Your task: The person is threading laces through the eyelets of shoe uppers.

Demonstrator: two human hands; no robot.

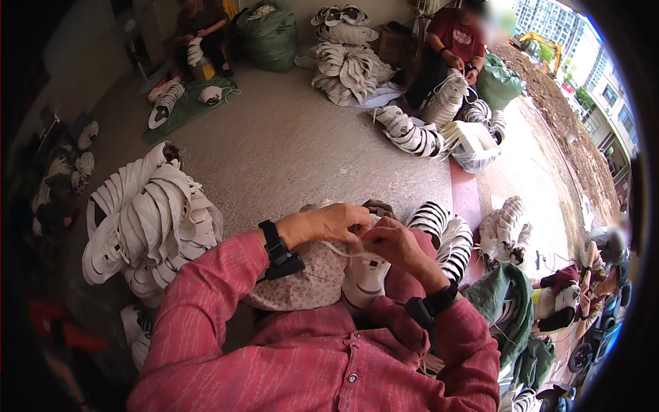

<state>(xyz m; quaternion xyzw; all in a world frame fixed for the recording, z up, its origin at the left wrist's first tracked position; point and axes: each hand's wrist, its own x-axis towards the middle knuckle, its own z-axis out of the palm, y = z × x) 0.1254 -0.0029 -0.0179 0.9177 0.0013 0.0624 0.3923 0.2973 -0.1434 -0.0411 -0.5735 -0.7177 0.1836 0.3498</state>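
Note:
In my lap stands a white shoe upper [365, 280], its toe end toward me. A white shoelace [338, 248] loops across the top of it. My left hand [331, 224] is closed in a pinch on the lace above the upper. Close beside it, my right hand [398, 242] also pinches the lace, its fingertips nearly touching the left ones. The fingers partly hide the eyelets and the lace's ends. Beneath the upper and my left wrist lies a flower-patterned cloth [295, 283].
A big pile of nested white uppers [147, 220] is at my left. Striped stacks of uppers [453, 247] stand just right of my lap, with a green sack [504, 302] beyond. Two people sit farther off among uppers, one in a dark red shirt [456, 34].

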